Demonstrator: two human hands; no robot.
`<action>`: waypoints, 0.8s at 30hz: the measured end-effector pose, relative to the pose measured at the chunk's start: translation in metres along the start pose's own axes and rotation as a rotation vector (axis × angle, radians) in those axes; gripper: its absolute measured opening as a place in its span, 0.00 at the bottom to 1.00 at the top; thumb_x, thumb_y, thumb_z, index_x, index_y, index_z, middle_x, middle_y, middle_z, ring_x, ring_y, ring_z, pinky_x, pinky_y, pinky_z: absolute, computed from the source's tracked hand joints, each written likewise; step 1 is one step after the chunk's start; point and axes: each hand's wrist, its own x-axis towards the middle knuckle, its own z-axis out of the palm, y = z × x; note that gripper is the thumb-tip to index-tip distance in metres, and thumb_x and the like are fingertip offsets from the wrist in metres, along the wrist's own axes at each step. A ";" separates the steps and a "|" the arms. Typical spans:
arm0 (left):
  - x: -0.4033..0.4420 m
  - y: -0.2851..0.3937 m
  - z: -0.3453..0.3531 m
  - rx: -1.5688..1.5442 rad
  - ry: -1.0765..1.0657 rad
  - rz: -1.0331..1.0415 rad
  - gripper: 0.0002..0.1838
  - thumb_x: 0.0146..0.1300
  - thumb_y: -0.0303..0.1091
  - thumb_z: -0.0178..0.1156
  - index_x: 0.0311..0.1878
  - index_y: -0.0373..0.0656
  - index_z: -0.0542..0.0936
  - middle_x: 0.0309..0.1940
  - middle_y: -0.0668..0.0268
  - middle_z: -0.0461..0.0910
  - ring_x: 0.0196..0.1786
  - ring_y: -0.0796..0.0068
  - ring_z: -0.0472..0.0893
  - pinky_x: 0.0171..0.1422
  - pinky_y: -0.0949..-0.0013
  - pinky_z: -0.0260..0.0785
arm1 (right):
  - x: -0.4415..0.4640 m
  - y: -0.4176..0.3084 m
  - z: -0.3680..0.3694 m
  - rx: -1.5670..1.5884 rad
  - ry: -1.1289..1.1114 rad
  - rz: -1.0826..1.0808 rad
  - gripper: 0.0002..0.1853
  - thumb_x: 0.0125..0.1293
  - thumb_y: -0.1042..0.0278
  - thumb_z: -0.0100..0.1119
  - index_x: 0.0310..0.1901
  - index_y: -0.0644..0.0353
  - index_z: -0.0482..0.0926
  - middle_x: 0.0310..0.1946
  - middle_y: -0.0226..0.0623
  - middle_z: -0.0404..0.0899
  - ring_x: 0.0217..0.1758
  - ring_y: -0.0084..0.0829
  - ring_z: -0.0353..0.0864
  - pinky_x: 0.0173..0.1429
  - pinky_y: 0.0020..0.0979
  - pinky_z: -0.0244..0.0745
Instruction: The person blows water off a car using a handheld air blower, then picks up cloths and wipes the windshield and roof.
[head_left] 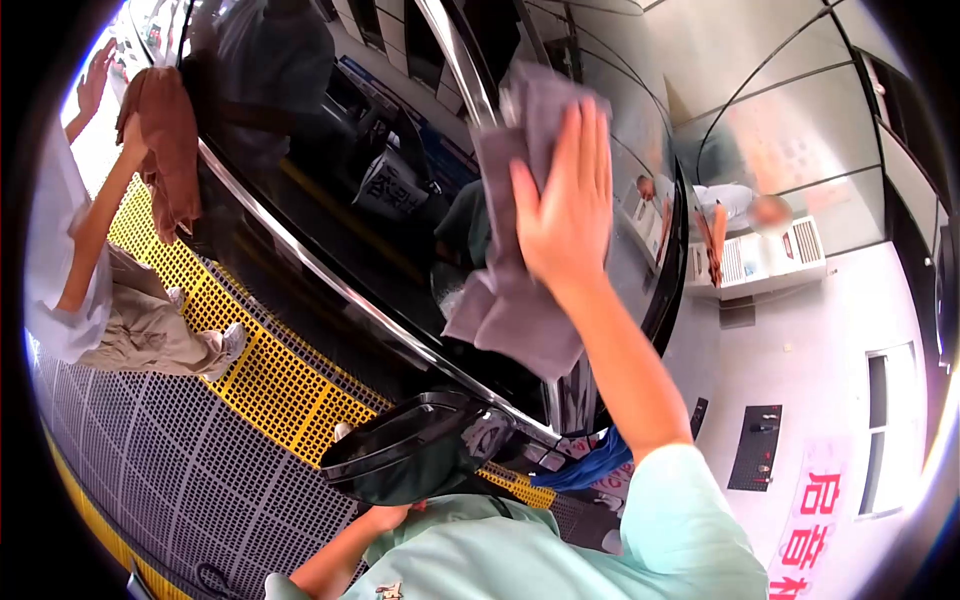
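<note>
My right hand [570, 205] lies flat on a grey cloth [535, 310], pressing it against the dark, glossy side window of a black car [400, 190]. Its thumb is apart from the stretched fingers, and part of the cloth bunches up above it. Low in the view, my left hand [393, 515] is beside the underside of the black side mirror [410, 450]; its fingers are mostly hidden, and I cannot make out whether they hold anything.
At the left, another person in a white shirt [75, 220] holds a brown cloth [165, 150] near the car. Below is yellow and grey floor grating [280, 375]. A blue cloth [590, 462] hangs by the mirror. A white wall [800, 350] is at the right.
</note>
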 end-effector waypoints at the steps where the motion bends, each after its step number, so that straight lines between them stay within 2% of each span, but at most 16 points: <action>1: -0.001 -0.018 -0.003 0.015 0.074 0.070 0.14 0.72 0.35 0.43 0.33 0.42 0.76 0.28 0.69 0.75 0.34 0.75 0.74 0.41 0.69 0.69 | -0.037 0.005 -0.011 -0.015 -0.085 0.048 0.39 0.66 0.55 0.55 0.69 0.74 0.55 0.73 0.58 0.52 0.77 0.56 0.49 0.78 0.46 0.46; 3: -0.013 -0.024 -0.015 -0.005 0.149 0.019 0.14 0.72 0.35 0.43 0.33 0.42 0.76 0.27 0.69 0.74 0.33 0.75 0.73 0.40 0.69 0.68 | -0.133 0.021 -0.027 -0.015 -0.201 0.129 0.38 0.66 0.55 0.53 0.69 0.74 0.55 0.72 0.62 0.51 0.76 0.61 0.48 0.78 0.51 0.45; 5: -0.024 -0.034 -0.021 -0.030 0.216 -0.036 0.14 0.72 0.35 0.43 0.33 0.43 0.76 0.26 0.69 0.73 0.31 0.74 0.72 0.38 0.70 0.68 | -0.251 0.048 -0.032 -0.027 -0.239 0.091 0.37 0.67 0.53 0.51 0.68 0.75 0.55 0.72 0.63 0.52 0.75 0.66 0.49 0.76 0.57 0.46; 6: -0.029 -0.041 -0.022 -0.276 0.312 -0.060 0.15 0.72 0.36 0.44 0.30 0.43 0.74 0.24 0.69 0.72 0.29 0.74 0.72 0.36 0.70 0.67 | -0.285 0.057 -0.035 -0.037 -0.265 0.068 0.37 0.67 0.54 0.50 0.68 0.75 0.56 0.71 0.62 0.53 0.74 0.67 0.49 0.76 0.58 0.46; 7: -0.031 -0.047 -0.024 -0.524 0.407 -0.079 0.16 0.72 0.37 0.44 0.27 0.43 0.73 0.22 0.69 0.71 0.27 0.74 0.71 0.34 0.70 0.66 | -0.278 0.058 -0.033 -0.045 -0.260 0.064 0.37 0.67 0.54 0.50 0.68 0.75 0.56 0.71 0.62 0.53 0.74 0.67 0.49 0.76 0.58 0.46; 9: -0.042 -0.067 -0.028 -0.552 0.425 -0.007 0.18 0.72 0.37 0.44 0.25 0.44 0.71 0.21 0.69 0.69 0.26 0.74 0.71 0.32 0.70 0.65 | -0.254 0.058 -0.032 -0.002 -0.256 -0.047 0.35 0.66 0.56 0.49 0.68 0.74 0.57 0.71 0.62 0.54 0.74 0.68 0.50 0.75 0.59 0.47; 10: -0.039 -0.071 -0.032 -0.582 0.456 0.071 0.20 0.72 0.38 0.44 0.22 0.44 0.69 0.19 0.70 0.68 0.24 0.74 0.70 0.31 0.70 0.63 | -0.216 0.049 -0.031 -0.006 -0.287 -0.073 0.35 0.63 0.61 0.51 0.68 0.74 0.58 0.71 0.60 0.54 0.74 0.67 0.50 0.75 0.59 0.47; 11: -0.043 -0.064 -0.031 -0.584 0.520 0.054 0.22 0.72 0.39 0.44 0.19 0.44 0.66 0.17 0.70 0.67 0.22 0.74 0.70 0.29 0.70 0.62 | -0.169 0.038 -0.029 0.019 -0.266 -0.106 0.35 0.61 0.64 0.52 0.68 0.73 0.59 0.72 0.58 0.54 0.75 0.65 0.49 0.75 0.57 0.47; 13: -0.040 -0.072 -0.034 -0.601 0.556 0.051 0.22 0.73 0.39 0.44 0.19 0.44 0.67 0.17 0.70 0.67 0.22 0.74 0.70 0.29 0.71 0.63 | -0.066 0.011 -0.021 -0.012 -0.286 -0.138 0.36 0.61 0.67 0.52 0.70 0.70 0.57 0.74 0.52 0.53 0.77 0.58 0.47 0.78 0.52 0.44; 14: -0.041 -0.078 -0.033 -0.614 0.598 0.048 0.22 0.73 0.39 0.43 0.19 0.44 0.67 0.17 0.70 0.67 0.22 0.74 0.69 0.29 0.71 0.63 | -0.016 -0.004 -0.016 -0.016 -0.222 -0.178 0.36 0.61 0.69 0.53 0.71 0.67 0.57 0.74 0.48 0.52 0.78 0.53 0.47 0.78 0.48 0.44; 16: -0.029 -0.105 -0.026 -0.714 0.663 0.022 0.17 0.74 0.43 0.45 0.29 0.46 0.71 0.21 0.70 0.69 0.22 0.75 0.70 0.29 0.71 0.63 | 0.068 -0.012 0.013 -0.068 -0.012 -0.332 0.31 0.65 0.66 0.53 0.69 0.64 0.61 0.73 0.45 0.56 0.76 0.50 0.52 0.76 0.46 0.50; 18: -0.021 -0.110 -0.027 -0.498 0.620 0.001 0.15 0.73 0.47 0.47 0.37 0.45 0.72 0.23 0.70 0.72 0.24 0.76 0.71 0.29 0.72 0.64 | 0.143 -0.019 0.045 -0.057 0.156 -0.410 0.28 0.66 0.63 0.54 0.66 0.64 0.66 0.70 0.47 0.60 0.74 0.51 0.56 0.75 0.46 0.53; 19: -0.016 -0.117 -0.022 -0.606 0.631 -0.011 0.16 0.71 0.49 0.49 0.41 0.45 0.73 0.25 0.71 0.73 0.24 0.77 0.71 0.29 0.73 0.65 | 0.158 -0.030 0.045 -0.112 0.174 -0.362 0.30 0.67 0.56 0.51 0.67 0.62 0.65 0.72 0.48 0.58 0.75 0.52 0.54 0.76 0.45 0.51; 20: -0.010 -0.131 -0.022 -0.560 0.659 -0.059 0.17 0.71 0.51 0.49 0.42 0.45 0.74 0.26 0.71 0.74 0.24 0.77 0.71 0.29 0.73 0.64 | 0.170 -0.037 0.044 -0.162 0.194 -0.310 0.32 0.69 0.49 0.49 0.68 0.60 0.64 0.73 0.50 0.55 0.76 0.53 0.52 0.77 0.44 0.50; 22: -0.012 -0.130 -0.018 -0.415 0.633 -0.090 0.18 0.71 0.52 0.49 0.40 0.46 0.74 0.24 0.71 0.73 0.24 0.79 0.71 0.29 0.73 0.63 | 0.144 -0.031 0.035 -0.139 0.217 -0.281 0.30 0.70 0.52 0.47 0.68 0.61 0.64 0.73 0.50 0.56 0.76 0.52 0.53 0.77 0.44 0.50; 24: -0.010 -0.117 -0.008 -0.498 0.693 -0.051 0.18 0.72 0.52 0.48 0.36 0.46 0.73 0.23 0.72 0.70 0.24 0.79 0.69 0.28 0.73 0.62 | 0.101 -0.012 0.040 0.020 0.269 -0.296 0.27 0.66 0.60 0.55 0.63 0.64 0.69 0.68 0.49 0.62 0.72 0.53 0.58 0.74 0.46 0.55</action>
